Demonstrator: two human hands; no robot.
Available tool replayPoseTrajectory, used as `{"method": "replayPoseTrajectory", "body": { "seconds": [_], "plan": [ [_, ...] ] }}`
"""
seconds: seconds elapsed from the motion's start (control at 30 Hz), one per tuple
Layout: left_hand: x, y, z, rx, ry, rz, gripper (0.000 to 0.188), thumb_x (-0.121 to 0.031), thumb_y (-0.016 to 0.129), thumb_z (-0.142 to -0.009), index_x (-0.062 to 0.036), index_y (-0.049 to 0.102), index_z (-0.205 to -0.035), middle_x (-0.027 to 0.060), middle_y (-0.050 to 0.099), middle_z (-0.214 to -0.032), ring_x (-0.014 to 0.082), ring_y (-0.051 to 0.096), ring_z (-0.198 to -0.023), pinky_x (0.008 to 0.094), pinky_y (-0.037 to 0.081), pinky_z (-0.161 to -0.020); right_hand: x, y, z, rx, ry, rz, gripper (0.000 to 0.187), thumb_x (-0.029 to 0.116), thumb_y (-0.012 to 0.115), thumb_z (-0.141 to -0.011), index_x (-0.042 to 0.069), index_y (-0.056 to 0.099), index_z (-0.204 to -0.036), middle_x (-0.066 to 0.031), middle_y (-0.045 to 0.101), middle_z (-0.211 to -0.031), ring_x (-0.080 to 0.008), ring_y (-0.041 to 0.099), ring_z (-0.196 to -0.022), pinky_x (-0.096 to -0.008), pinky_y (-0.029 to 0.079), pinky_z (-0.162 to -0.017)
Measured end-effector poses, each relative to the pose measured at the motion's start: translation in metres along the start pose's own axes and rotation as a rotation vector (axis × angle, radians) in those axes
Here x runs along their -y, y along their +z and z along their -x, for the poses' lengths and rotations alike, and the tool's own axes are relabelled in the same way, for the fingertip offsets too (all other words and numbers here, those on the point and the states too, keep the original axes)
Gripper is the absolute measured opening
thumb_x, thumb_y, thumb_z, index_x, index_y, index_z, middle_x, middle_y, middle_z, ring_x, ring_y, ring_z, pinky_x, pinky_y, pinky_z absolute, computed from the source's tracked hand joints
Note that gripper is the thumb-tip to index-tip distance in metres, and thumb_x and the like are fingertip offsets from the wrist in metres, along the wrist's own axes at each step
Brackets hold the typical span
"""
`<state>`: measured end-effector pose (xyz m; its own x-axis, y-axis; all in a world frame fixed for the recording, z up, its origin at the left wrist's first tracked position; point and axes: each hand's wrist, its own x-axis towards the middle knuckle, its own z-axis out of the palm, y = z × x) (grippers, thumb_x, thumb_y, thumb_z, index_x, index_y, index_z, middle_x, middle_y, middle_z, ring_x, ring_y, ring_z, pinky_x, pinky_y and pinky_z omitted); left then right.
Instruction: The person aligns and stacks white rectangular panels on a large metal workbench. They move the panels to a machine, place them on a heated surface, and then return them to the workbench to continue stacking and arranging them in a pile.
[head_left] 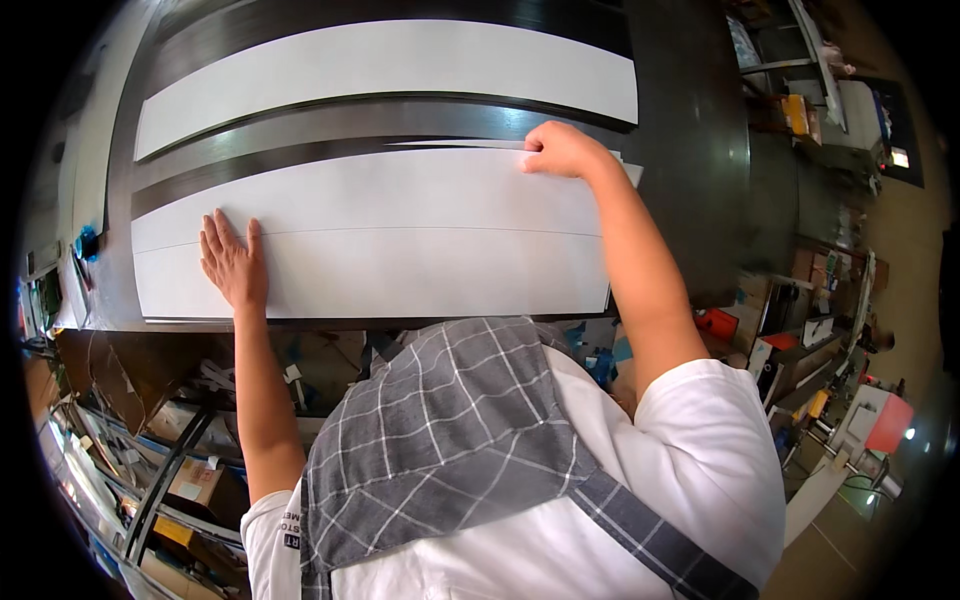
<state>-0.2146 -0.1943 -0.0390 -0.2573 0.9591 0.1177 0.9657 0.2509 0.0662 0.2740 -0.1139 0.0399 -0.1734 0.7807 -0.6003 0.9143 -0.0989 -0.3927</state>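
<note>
A long white sheet (pixel 420 270) lies across the dark table before me, with a thin line running along its length; whether this is a crease or a seam between two pieces, I cannot tell. Flat on its left part rests my left hand (pixel 234 262), fingers spread and holding nothing. At the sheet's far right edge, my right hand (pixel 565 152) is closed, its fingertips curled over the edge and pinching it. A narrow white sliver (pixel 465 143) shows just beyond that edge, running up to the right hand. What lies inside the right fingers is partly hidden.
Farther back on the table (pixel 690 200) lies another long white stack of sheets (pixel 400 65). A blue object (pixel 87 243) sits by the table's left side. Shelving with boxes (pixel 205 485) stands lower left. Machinery with a red part (pixel 885 425) is at the right.
</note>
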Motion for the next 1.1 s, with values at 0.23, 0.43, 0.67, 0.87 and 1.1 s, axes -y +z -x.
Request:
{"method": "replayPoseTrajectory", "body": {
  "seconds": [0.23,0.43,0.67,0.87,1.1],
  "plan": [
    [-0.002,-0.008,0.003,0.005,-0.025,-0.002,0.075,-0.063,0.035,-0.092,-0.0144,0.025,-0.149,0.0071,0.022,-0.155,0.0266,0.016,-0.144,0.0481,0.013,-0.114,0.006,0.003,0.000,-0.014,0.009,0.034,0.021,0.020,0.070,-0.071,0.002,0.059,-0.074,-0.0088,0.057,-0.068,-0.0210,0.054,-0.065,-0.0353,0.043,-0.060],
    [-0.003,-0.008,0.004,-0.015,-0.017,-0.070,0.073,-0.060,0.036,-0.093,-0.0127,0.027,-0.148,0.0090,0.024,-0.154,0.0267,0.019,-0.143,0.0417,0.013,-0.115,0.011,0.006,0.005,-0.042,0.057,0.082,0.021,0.019,0.069,-0.069,0.004,0.063,-0.080,-0.0128,0.065,-0.078,-0.0297,0.061,-0.080,-0.0388,0.049,-0.072],
    [0.000,-0.007,0.004,0.023,-0.051,-0.024,0.075,-0.062,0.036,-0.092,-0.0150,0.025,-0.149,0.0070,0.021,-0.156,0.0261,0.015,-0.144,0.0472,0.011,-0.115,0.009,0.012,0.009,-0.099,0.012,0.033,0.017,0.017,0.066,-0.068,0.002,0.061,-0.076,-0.0150,0.063,-0.077,-0.0337,0.060,-0.081,-0.0436,0.046,-0.084],
    [0.003,-0.003,0.001,-0.004,-0.005,-0.055,0.074,-0.061,0.035,-0.093,-0.0127,0.027,-0.149,0.0090,0.023,-0.155,0.0280,0.018,-0.143,0.0460,0.013,-0.114,0.018,0.025,0.020,-0.227,0.069,0.233,0.018,0.017,0.062,-0.073,0.002,0.059,-0.081,-0.0153,0.065,-0.093,-0.0337,0.057,-0.097,-0.0506,0.038,-0.091],
    [0.001,-0.002,0.001,0.020,-0.017,-0.054,0.076,-0.062,0.034,-0.093,-0.0125,0.025,-0.149,0.0086,0.022,-0.155,0.0288,0.018,-0.143,0.0476,0.014,-0.114,0.057,0.133,0.043,-0.549,-0.324,0.163,0.076,0.044,0.051,-0.090,-0.001,0.025,-0.145,-0.0218,0.022,-0.152,-0.0349,0.016,-0.143,-0.0594,0.009,-0.113]
  ]
}}
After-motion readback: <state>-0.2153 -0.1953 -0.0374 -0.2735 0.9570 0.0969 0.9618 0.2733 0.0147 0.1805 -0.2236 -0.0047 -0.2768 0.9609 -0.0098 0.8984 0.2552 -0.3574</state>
